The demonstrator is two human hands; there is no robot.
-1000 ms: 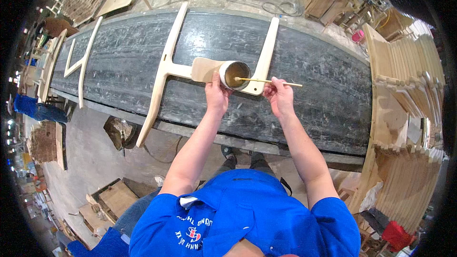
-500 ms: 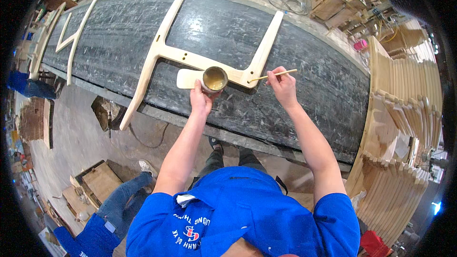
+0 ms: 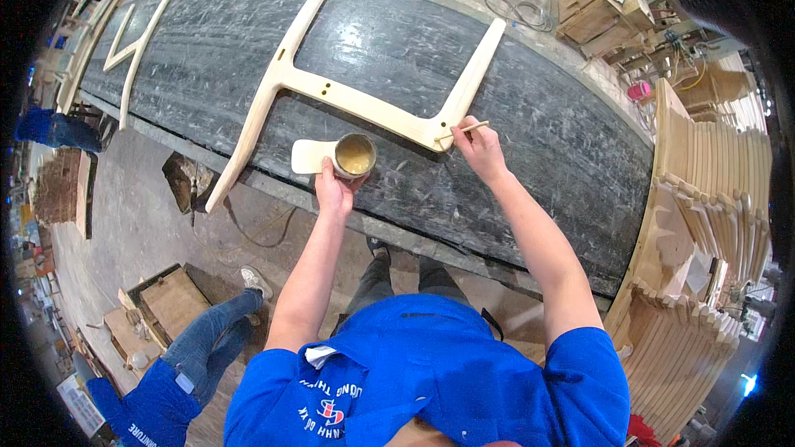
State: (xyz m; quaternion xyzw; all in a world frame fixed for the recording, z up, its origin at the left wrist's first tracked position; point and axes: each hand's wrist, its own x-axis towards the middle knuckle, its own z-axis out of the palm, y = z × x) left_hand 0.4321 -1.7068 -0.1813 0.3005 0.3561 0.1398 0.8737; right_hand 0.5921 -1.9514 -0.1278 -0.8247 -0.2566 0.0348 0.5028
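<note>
My left hand (image 3: 335,192) is closed around a small round cup (image 3: 355,155) with a yellowish, glue-like substance inside. A flat, pale paddle-shaped piece (image 3: 310,157) juts out to the left of the cup; whether it is joined to the cup, I cannot tell. Between the fingers of my right hand (image 3: 482,153) is a thin wooden stick (image 3: 470,127). Its lower end meets the rounded corner of a pale wooden chair-like frame (image 3: 364,108), by the dark holes there. The frame lies on a long black table (image 3: 546,174), one leg overhanging the near edge.
Another wooden frame (image 3: 137,50) lies farther left on the table. Stacked shaped wooden parts (image 3: 712,215) stand at the right, wooden boxes (image 3: 598,4) at the far right. A co-worker in a blue shirt (image 3: 153,406) is at the lower left, near a wooden crate (image 3: 174,306).
My left hand has drawn the cup and paddle piece back, away from the frame's crossbar. My right hand has shifted slightly, with the stick still at the corner. The whole view has shifted a little.
</note>
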